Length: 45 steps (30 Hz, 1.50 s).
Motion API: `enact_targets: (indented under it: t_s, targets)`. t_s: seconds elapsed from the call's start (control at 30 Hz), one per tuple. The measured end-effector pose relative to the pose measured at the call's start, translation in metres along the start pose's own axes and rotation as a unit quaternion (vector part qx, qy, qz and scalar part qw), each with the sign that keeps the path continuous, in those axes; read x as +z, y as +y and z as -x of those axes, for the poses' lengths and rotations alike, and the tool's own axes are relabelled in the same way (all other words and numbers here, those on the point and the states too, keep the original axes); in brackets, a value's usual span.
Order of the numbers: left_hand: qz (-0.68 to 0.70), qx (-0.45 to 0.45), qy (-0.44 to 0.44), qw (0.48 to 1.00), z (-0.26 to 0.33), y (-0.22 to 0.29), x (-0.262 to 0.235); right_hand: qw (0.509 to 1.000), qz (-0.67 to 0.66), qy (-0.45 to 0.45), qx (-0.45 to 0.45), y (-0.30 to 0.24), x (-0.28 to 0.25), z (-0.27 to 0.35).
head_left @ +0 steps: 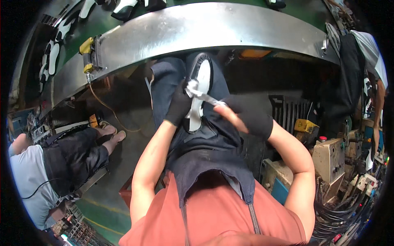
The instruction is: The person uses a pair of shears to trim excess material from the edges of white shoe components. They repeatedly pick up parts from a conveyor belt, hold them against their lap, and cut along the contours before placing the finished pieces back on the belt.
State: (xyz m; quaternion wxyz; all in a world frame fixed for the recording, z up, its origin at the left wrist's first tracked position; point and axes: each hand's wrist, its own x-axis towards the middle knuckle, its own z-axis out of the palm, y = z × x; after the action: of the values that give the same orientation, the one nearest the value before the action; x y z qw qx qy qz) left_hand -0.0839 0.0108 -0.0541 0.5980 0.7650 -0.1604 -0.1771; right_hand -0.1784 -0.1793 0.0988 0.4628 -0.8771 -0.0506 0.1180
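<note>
The shoe (199, 88) lies sole-up on the person's lap, below the curved metal bench (197, 30). The left hand (179, 104) is closed around its side, and the right hand (246, 117) is closed on a thin metal tool (207, 97) that touches the white sole. The work looks only partly done. The tool's tip and the shoe's top are hard to see.

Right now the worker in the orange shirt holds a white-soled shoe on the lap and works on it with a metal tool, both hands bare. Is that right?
Not quite: the head view shows both hands in black gloves, the left hand gripping the shoe and the right hand holding the metal tool. The rest stands.
</note>
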Motion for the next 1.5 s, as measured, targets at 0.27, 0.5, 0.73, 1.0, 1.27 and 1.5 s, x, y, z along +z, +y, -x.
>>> enact_targets:
  t_s: [0.27,0.5,0.73,1.0,1.27,1.5]
  targets:
    - [0.070,-0.029,-0.153,0.985,0.016,0.046,-0.026,0.947,-0.192,0.034,0.255,0.065,0.055,0.017]
    - [0.377,-0.094,-0.028,0.921,-0.065,-0.001,-0.002,0.816,-0.362,0.211,0.398,0.077,0.147,0.056]
    - [0.163,0.110,-0.144,0.970,-0.264,0.139,0.007,0.842,-0.351,0.150,0.381,0.109,0.112,0.004]
    - [-0.455,0.224,0.109,0.855,-0.419,0.119,-0.022,0.827,-0.365,0.132,0.407,0.125,0.085,-0.033]
    - [-0.338,0.006,-0.118,0.934,-0.441,0.096,-0.035,0.827,-0.400,0.114,0.377,0.131,0.102,-0.037]
    - [0.239,0.076,-0.017,0.968,-0.216,0.095,-0.076,0.837,-0.398,0.198,0.318,0.086,0.121,0.013]
